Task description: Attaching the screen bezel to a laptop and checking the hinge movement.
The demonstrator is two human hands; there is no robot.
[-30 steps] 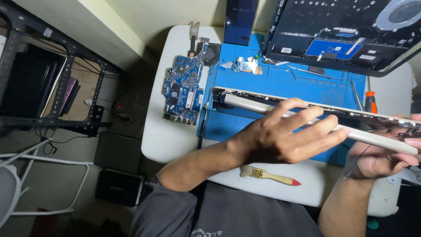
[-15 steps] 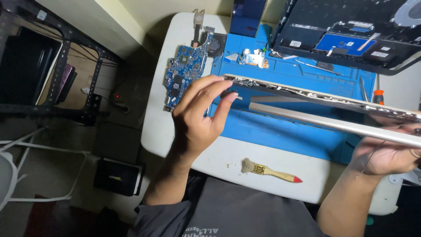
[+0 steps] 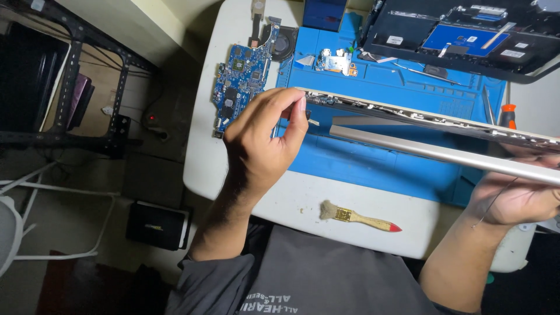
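Dim room, white table (image 3: pixel 201 169), blue mat (image 3: pixel 379 163). Laptop already stripped: motherboard (image 3: pixel 242 81) upper left. Left hand (image 3: pixel 262 146) pinches silver lid panel (image 3: pixel 431 137) at centre frame; right hand (image 3: pixel 516 195) cradles it. Separation unfinished.

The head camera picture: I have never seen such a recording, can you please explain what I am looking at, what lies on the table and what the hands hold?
There is no machine here. A person wears a camera on the head, so you look down at that person's own two bare hands and grey shirt.

The left hand pinches the near corner of a long silver laptop panel, held edge-on above the table. The right hand supports the panel's other end from below.

Under it lies a blue work mat on a white table. A blue circuit board rests at the mat's left edge. At the top right sits an opened laptop base, its inner parts showing. A small brush with a wooden handle and red tip lies near the person, and a screwdriver with an orange handle stands out behind the panel.
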